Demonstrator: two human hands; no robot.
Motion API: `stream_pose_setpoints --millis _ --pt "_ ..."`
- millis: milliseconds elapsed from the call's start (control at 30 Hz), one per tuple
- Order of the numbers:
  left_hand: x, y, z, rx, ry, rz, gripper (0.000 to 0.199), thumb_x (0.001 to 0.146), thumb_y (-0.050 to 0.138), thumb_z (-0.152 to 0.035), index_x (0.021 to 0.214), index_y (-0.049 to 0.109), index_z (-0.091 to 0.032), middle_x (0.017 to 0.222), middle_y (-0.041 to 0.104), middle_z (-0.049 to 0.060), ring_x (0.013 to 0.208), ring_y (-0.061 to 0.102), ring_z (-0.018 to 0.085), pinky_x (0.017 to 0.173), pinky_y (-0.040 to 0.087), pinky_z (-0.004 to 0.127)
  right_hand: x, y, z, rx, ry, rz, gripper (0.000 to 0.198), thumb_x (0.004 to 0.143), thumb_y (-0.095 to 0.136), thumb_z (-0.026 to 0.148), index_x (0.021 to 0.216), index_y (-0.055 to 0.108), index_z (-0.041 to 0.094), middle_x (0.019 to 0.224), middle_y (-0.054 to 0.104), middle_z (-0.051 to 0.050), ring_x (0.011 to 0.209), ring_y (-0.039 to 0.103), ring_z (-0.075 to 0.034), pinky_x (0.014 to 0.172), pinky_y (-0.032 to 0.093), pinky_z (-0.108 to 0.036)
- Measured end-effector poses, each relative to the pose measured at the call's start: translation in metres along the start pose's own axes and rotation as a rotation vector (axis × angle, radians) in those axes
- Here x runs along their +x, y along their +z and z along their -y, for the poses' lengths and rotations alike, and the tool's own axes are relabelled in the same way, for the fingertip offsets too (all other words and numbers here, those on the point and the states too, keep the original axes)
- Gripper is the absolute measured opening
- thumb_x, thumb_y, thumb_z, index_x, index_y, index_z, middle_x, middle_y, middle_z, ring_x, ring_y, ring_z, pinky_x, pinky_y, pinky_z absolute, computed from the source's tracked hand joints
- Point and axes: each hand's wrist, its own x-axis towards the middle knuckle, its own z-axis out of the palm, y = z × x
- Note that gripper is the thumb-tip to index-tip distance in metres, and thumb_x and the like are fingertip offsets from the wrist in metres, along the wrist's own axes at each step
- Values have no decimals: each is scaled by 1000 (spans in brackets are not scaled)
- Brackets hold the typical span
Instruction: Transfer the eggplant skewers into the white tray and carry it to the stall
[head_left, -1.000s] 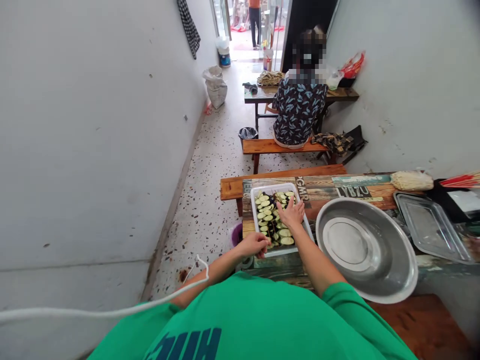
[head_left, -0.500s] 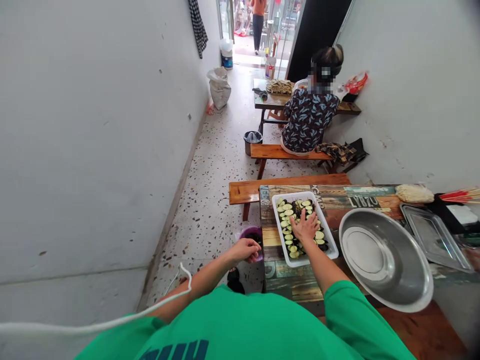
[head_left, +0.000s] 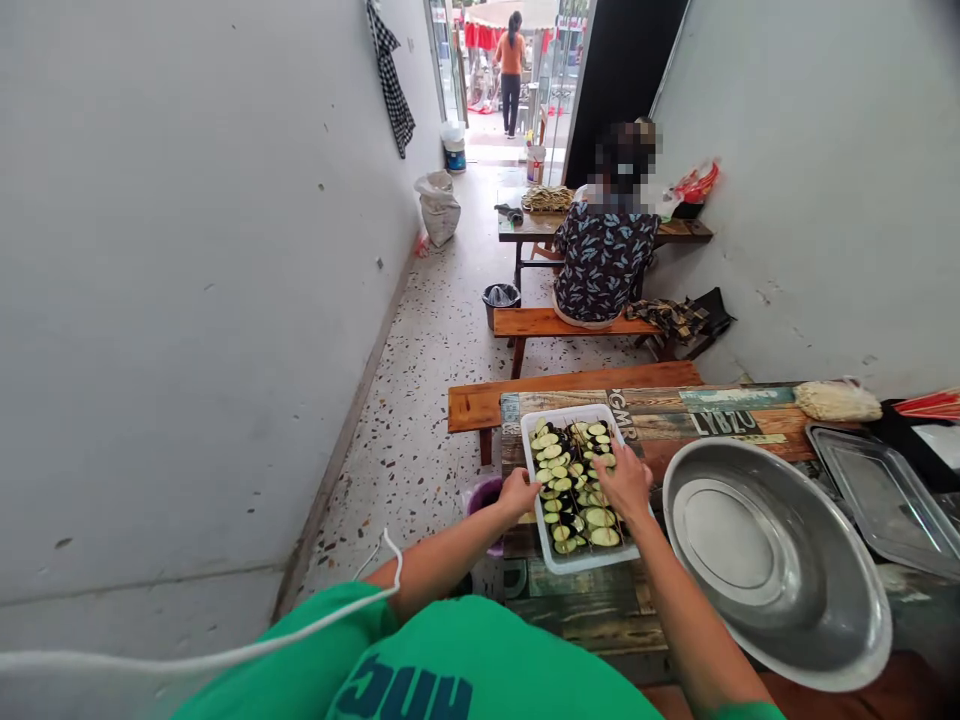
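A white plastic tray [head_left: 530,460] on the near table holds rows of sliced eggplant [head_left: 556,471] on thin skewers. My left hand [head_left: 519,495] is at the tray's left side, its fingers closed on the rim. Over the right side of the tray, my right hand [head_left: 627,482] touches the eggplant, with thumb and forefinger apart; its other fingers are partly hidden.
Right of the tray stands a large metal basin [head_left: 772,560], with a clear lidded tray [head_left: 885,500] beyond it. A purple bucket [head_left: 482,495] is on the floor at left. A person [head_left: 607,250] sits on a wooden bench [head_left: 525,322] ahead.
My left hand has moved from above the purple bucket to the tray's left rim. The right hand has shifted from lying spread on the eggplant to the tray's right side.
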Motion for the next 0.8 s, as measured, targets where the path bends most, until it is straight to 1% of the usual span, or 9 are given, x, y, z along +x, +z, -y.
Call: stream_pose_setpoints --millis 67,167,267,367,467,567,633,700,800 --pt "10 5 2 -33 -42 -44 30 84 65 -34 103 52 -15 77 60 -1 58 56 8 56 47 18 16 -12 -33 19 17 21 53 97 33 38 141 44 10 133 53 -20 124 48 -27 102 34 -36" --pt "19 9 4 -76 -89 -45 24 86 64 -32 98 49 -17 72 56 -5 53 53 6 57 50 21 36 -13 -61 36 76 153 38 93 41 26 114 65 5 105 67 -20 99 63 -25 82 42 -29" --pt "20 9 1 -84 -90 0 17 88 61 -26 92 46 -17 67 53 -7 51 53 6 57 53 24 42 -4 -64 86 98 188 36 93 42 33 91 69 10 85 70 -14 81 65 -22 68 40 -27" --pt "19 5 -3 -67 -72 33 13 91 56 -21 89 44 -17 62 48 -9 48 50 6 56 53 23 37 1 -57 137 144 124 40 94 39 41 88 67 13 83 70 -11 78 64 -20 65 38 -26" --pt "18 -6 -5 -60 -46 60 12 91 54 -18 87 42 -18 61 46 -10 47 49 5 53 52 20 30 -2 -47 163 183 59 40 91 40 45 83 66 14 82 70 -10 78 63 -20 65 37 -26" --pt "17 -30 -9 -76 -17 98 15 88 57 -17 84 42 -18 62 47 -9 47 50 5 51 51 19 23 -13 -29 176 200 9 42 86 40 49 79 66 15 80 69 -11 76 62 -22 64 36 -28" --pt "14 -54 -14 -91 1 121 15 87 58 -15 83 43 -17 62 49 -9 47 51 6 49 50 19 18 -24 -10 207 222 -25 43 82 41 53 74 64 17 76 68 -11 73 61 -23 62 37 -30" --pt "9 -85 -21 -114 30 159 15 85 58 -15 83 43 -17 61 51 -8 46 53 7 46 50 20 15 -35 13 257 255 -57 43 77 42 57 69 62 19 73 67 -11 69 60 -24 61 37 -32" --pt "-3 -146 -35 -176 109 277 18 83 61 -18 84 43 -17 60 54 -7 45 56 9 45 52 22 12 -51 57 312 289 -82 41 70 47 60 66 63 22 69 67 -12 65 60 -26 60 39 -35"
